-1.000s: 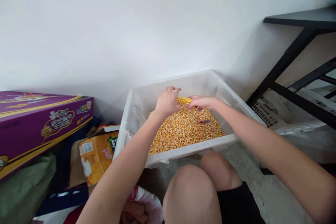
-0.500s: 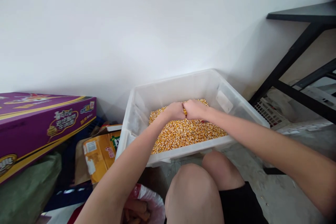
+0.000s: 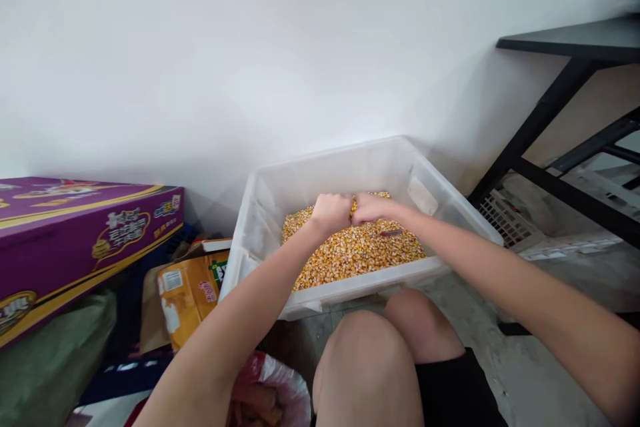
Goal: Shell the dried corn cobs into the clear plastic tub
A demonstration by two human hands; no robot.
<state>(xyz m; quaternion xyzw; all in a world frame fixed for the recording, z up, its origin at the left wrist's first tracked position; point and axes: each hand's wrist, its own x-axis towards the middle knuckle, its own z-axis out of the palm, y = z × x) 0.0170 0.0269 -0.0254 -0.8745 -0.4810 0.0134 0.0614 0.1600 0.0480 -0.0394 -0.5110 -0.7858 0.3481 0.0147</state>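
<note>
An ear of corn (image 3: 354, 205) is gripped between my two fists, with only a short yellow strip of it showing. My left hand (image 3: 332, 211) is closed around one end. Around the other end wraps my right hand (image 3: 371, 209), close beside the left. Both are over loose corn kernels (image 3: 345, 257) that cover the bottom of a translucent plastic bin (image 3: 320, 167). A thin, dark reddish object (image 3: 391, 233) lies on the kernels below my right wrist; its kind is unclear.
A plastic bag (image 3: 295, 383) holding reddish-brown cobs sits by my left knee. To the left are a purple carton (image 3: 100, 233) and a yellow-orange package (image 3: 187, 293). A black-framed table (image 3: 575, 47) and white basket (image 3: 507, 217) stand right; a white wall (image 3: 300, 47) rises behind.
My fists have turned slightly around the ear, the left knuckles now higher. The right hand has shifted a little, so more of the reddish object shows. The view has moved slightly.
</note>
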